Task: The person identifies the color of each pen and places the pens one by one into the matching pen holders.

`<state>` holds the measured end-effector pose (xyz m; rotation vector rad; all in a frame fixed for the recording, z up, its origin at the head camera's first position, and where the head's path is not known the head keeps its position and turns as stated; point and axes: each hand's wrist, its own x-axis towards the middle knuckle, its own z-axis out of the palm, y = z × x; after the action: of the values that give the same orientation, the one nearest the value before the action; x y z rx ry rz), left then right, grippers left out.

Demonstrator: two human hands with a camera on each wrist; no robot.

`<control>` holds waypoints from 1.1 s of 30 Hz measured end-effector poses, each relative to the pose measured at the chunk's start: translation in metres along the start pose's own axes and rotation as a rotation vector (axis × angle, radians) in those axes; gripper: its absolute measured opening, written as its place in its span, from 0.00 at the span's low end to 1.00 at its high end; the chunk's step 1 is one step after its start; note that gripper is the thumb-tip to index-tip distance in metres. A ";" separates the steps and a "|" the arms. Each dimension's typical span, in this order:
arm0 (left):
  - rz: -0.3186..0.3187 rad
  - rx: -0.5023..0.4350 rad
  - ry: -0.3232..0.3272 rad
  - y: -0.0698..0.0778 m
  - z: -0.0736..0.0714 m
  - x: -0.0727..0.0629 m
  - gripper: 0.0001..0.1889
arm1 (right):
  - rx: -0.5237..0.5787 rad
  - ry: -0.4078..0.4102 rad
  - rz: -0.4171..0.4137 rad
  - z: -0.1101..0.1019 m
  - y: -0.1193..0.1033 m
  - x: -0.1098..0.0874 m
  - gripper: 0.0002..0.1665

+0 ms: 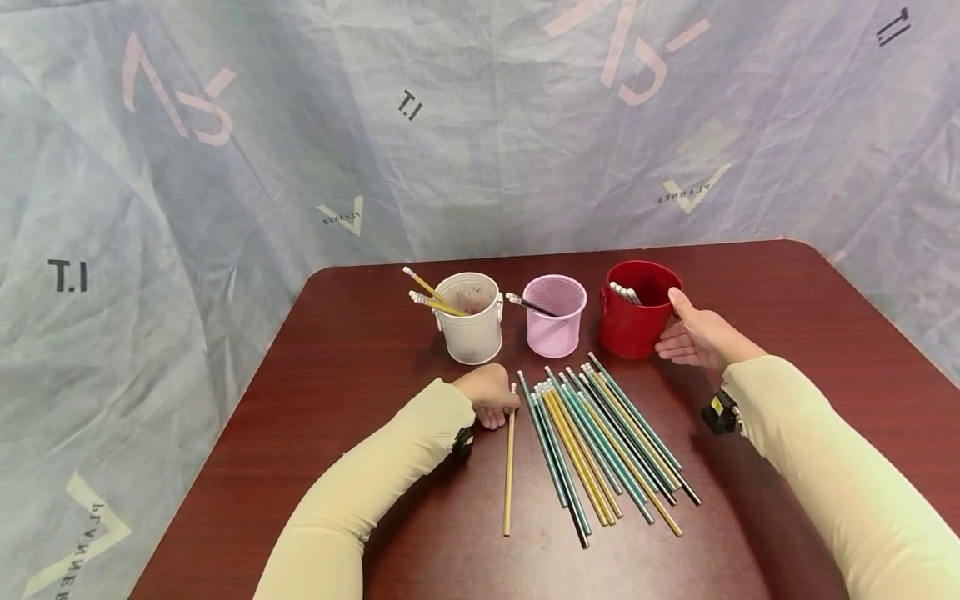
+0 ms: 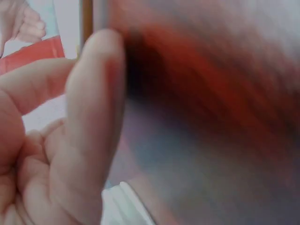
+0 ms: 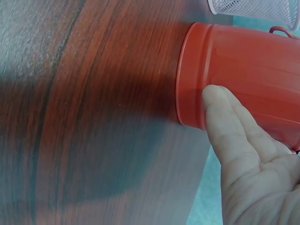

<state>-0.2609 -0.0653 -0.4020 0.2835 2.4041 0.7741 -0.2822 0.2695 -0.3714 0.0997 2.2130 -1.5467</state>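
Between its thumb and finger my left hand point(image 1: 487, 393) pinches a yellow pencil point(image 1: 510, 475) near its eraser end; the pencil lies along the table. A sliver of that pencil point(image 2: 87, 21) shows beyond the fingertips in the left wrist view. On the right side, my right hand point(image 1: 705, 333) touches a red bucket point(image 1: 633, 329), its thumb at the rim and its straight fingers against the outer wall. The fingers point(image 3: 225, 122) rest along the lower side of the bucket in the right wrist view. A few white-tipped pencils point(image 1: 624, 292) stand inside the bucket.
A white bucket point(image 1: 472, 337) holds several yellow pencils point(image 1: 435, 302). Beside it a lilac mesh cup point(image 1: 555, 333) holds a black pencil point(image 1: 532, 306). Several teal, gold and black pencils point(image 1: 600, 442) lie spread on the dark wooden table point(image 1: 360, 317). A printed cloth point(image 1: 480, 133) hangs behind.
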 end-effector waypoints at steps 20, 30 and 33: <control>0.633 -1.454 0.754 0.036 -0.079 -0.095 0.14 | 0.016 -0.043 0.005 -0.003 -0.001 0.001 0.56; 0.579 -1.510 1.094 0.034 -0.131 -0.115 0.07 | 0.021 -0.039 -0.002 -0.003 -0.001 0.001 0.56; 0.581 -1.481 1.152 0.035 -0.141 -0.115 0.06 | 0.021 -0.034 -0.007 -0.002 -0.002 0.000 0.55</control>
<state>-0.2520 -0.1437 -0.2347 -0.1772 1.6911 3.2994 -0.2839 0.2707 -0.3691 0.0718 2.1733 -1.5637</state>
